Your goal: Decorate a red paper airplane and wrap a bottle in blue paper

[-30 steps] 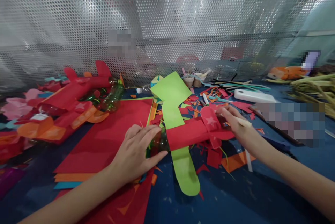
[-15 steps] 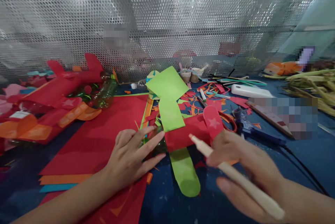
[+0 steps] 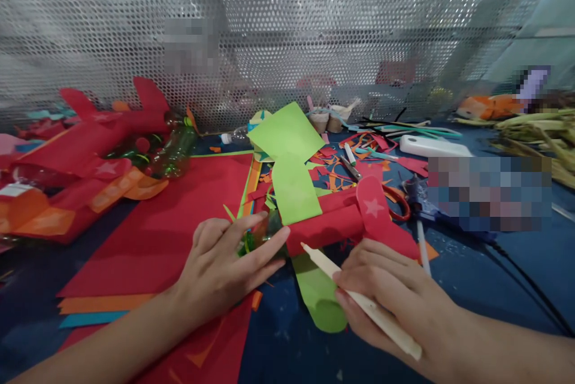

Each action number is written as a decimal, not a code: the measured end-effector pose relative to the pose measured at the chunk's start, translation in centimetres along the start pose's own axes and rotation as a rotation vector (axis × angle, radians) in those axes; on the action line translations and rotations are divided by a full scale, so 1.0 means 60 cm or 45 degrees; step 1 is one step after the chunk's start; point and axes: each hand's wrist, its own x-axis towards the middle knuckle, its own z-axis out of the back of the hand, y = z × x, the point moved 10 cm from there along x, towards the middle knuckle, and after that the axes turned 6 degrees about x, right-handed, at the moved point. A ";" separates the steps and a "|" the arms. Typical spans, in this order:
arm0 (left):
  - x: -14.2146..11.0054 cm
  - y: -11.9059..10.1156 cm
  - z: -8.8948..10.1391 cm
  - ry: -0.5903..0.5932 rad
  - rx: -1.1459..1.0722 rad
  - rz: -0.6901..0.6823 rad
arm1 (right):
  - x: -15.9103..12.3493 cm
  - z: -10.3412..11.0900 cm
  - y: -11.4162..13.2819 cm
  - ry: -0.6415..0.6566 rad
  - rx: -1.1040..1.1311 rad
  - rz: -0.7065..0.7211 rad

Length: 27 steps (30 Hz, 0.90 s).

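My right hand [image 3: 399, 291] grips a cream-coloured marker pen [image 3: 381, 321], its tip close to the lower edge of a red paper-wrapped bottle plane [image 3: 326, 228]. Light green paper strips form its wing [image 3: 299, 192], with a rounded green end [image 3: 326, 309] sticking out below. A red tail piece with a pale star [image 3: 372, 207] stands at the right end. My left hand [image 3: 224, 258] lies with fingers stretched and apart over the plane's clear green bottle end [image 3: 272, 225], fingertips at the red wrap's edge. The bottle's neck is partly covered by that hand.
Red paper sheets [image 3: 179, 216] lie under my left arm. Finished red planes [image 3: 85, 150] stand at the left. Paper scraps, scissors [image 3: 398, 201], a blue glue gun [image 3: 444, 219] with its cord and a white case [image 3: 433, 146] are behind and right. A perforated metal panel [image 3: 278, 24] closes the back.
My right hand has moved left and down, bringing the pen tip to the red wrap's lower left edge. The tail is more exposed now. My left hand has barely moved.
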 end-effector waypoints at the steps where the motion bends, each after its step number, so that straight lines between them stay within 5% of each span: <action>1: 0.000 0.001 -0.002 0.024 0.005 0.012 | 0.001 -0.001 -0.001 0.008 0.001 0.001; 14: 0.020 -0.018 0.040 -0.207 0.092 -0.126 | 0.010 -0.007 -0.002 0.053 -0.021 -0.052; 27: 0.019 -0.021 0.039 -0.211 0.097 -0.142 | 0.009 -0.012 -0.009 0.041 -0.006 -0.062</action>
